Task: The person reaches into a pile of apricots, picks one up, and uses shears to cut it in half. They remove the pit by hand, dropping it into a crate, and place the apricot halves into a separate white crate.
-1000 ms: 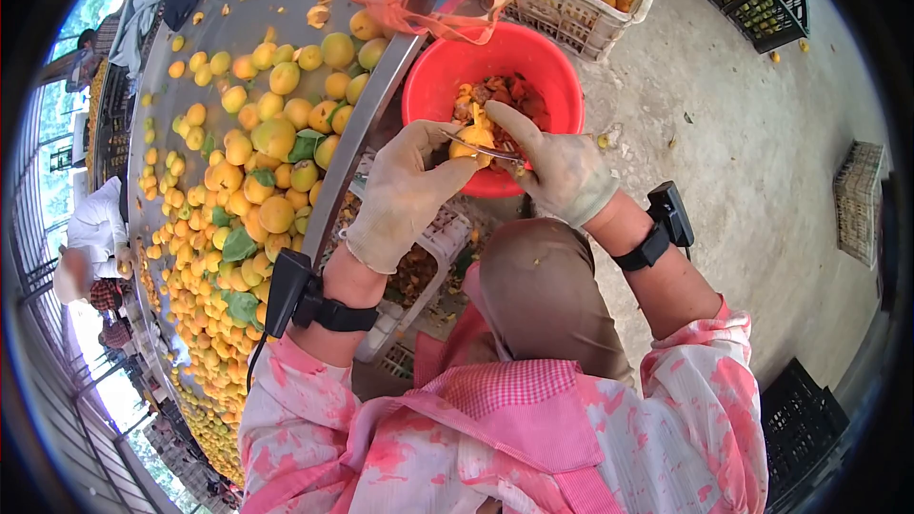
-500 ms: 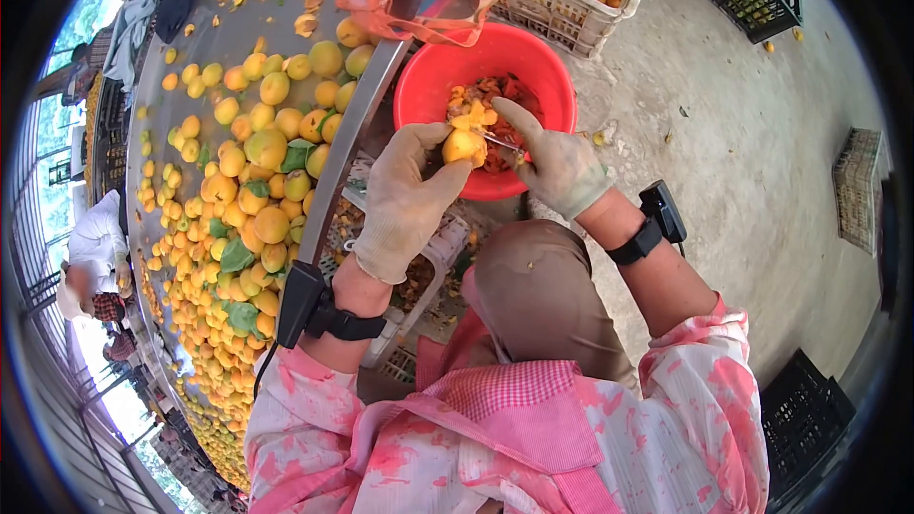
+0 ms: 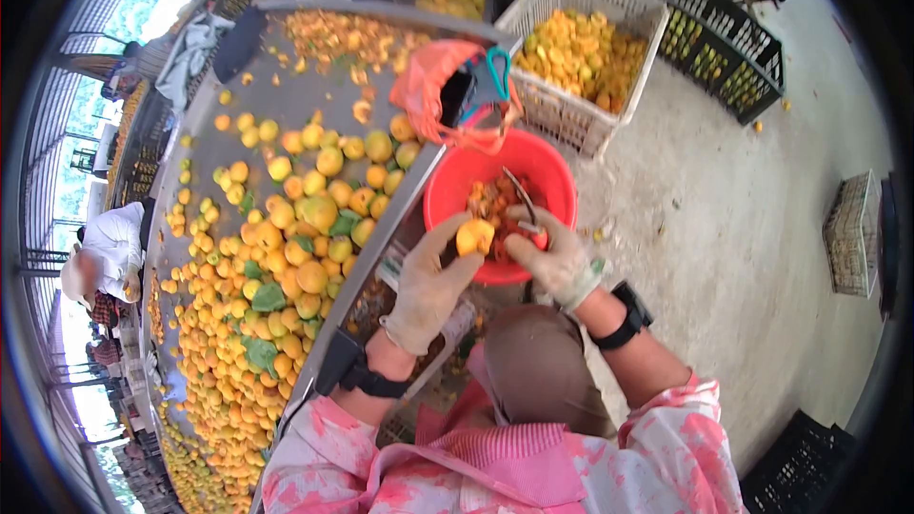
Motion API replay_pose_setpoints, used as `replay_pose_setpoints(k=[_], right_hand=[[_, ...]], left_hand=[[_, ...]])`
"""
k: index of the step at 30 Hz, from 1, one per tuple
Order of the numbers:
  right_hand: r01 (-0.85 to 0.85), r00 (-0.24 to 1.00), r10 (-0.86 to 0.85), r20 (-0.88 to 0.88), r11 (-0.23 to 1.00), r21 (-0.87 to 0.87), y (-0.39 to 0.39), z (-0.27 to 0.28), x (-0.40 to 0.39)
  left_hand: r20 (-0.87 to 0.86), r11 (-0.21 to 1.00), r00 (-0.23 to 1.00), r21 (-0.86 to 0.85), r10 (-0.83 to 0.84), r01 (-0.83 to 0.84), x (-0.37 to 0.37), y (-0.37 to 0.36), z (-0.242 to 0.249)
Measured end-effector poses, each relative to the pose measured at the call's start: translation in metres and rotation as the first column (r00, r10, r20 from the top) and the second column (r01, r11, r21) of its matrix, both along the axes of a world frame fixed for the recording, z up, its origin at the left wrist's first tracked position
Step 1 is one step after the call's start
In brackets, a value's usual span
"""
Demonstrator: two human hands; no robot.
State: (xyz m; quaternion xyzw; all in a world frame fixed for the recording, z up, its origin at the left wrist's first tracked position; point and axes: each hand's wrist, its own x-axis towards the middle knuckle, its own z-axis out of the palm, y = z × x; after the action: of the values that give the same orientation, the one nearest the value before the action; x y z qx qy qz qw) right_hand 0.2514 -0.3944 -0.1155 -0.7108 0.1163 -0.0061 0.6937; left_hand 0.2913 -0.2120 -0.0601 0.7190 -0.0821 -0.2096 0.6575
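My left hand (image 3: 421, 287), in a pale glove, pinches a yellow-orange apricot (image 3: 473, 238) between thumb and fingers. My gloved right hand (image 3: 560, 265) is closed around the red handle of a small knife (image 3: 520, 194). Its thin, curved blade points up and away from me, clear of the apricot. Both hands are above the near part of a red plastic tub (image 3: 564, 171). Inside the tub lie orange fruit scraps (image 3: 490, 198). Which parts of the apricot are cut is hard to make out, as my fingers cover its left side.
A metal-edged table (image 3: 386, 246) on the left carries many apricots (image 3: 309, 276), leaves and an orange bag (image 3: 419, 86). Ahead stand a white crate (image 3: 581, 124) of cut fruit and a black crate (image 3: 724, 57). A person in white (image 3: 114, 243) bends at the far left.
The view has tilted up, showing more crates ahead. The knife has come away from the apricot, its blade now pointing upward. The loose flesh on top of the apricot is gone.
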Motion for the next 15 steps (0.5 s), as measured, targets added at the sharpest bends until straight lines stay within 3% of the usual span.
replay_pose_setpoints(k=[2, 7, 9, 12, 15], right_hand=[[-0.015, 0.997, 0.023, -0.074, 0.994, 0.106, 0.010, 0.028, -0.002], [-0.067, 0.996, 0.075, -0.049, 0.986, 0.155, 0.034, 0.070, -0.016], [-0.093, 0.984, 0.123, -0.127, 0.972, 0.215, 0.038, 0.093, -0.025], [-0.110, 0.991, 0.120, -0.061, 0.983, 0.147, 0.051, 0.098, -0.038], [-0.153, 0.980, 0.173, -0.096, 0.970, 0.187, 0.060, 0.123, -0.052]], left_hand=[[0.030, 0.999, 1.000, 0.036, 0.006, -0.007, -0.010, 0.001, 0.011], [0.124, 0.998, 0.992, -0.052, 0.036, -0.030, -0.036, 0.005, 0.037], [0.185, 1.000, 0.983, 0.019, 0.013, -0.017, -0.045, 0.011, 0.048], [0.250, 0.999, 0.968, 0.042, -0.030, 0.020, -0.054, 0.032, 0.045], [0.324, 0.995, 0.944, 0.088, -0.069, 0.043, -0.065, 0.052, 0.054]])
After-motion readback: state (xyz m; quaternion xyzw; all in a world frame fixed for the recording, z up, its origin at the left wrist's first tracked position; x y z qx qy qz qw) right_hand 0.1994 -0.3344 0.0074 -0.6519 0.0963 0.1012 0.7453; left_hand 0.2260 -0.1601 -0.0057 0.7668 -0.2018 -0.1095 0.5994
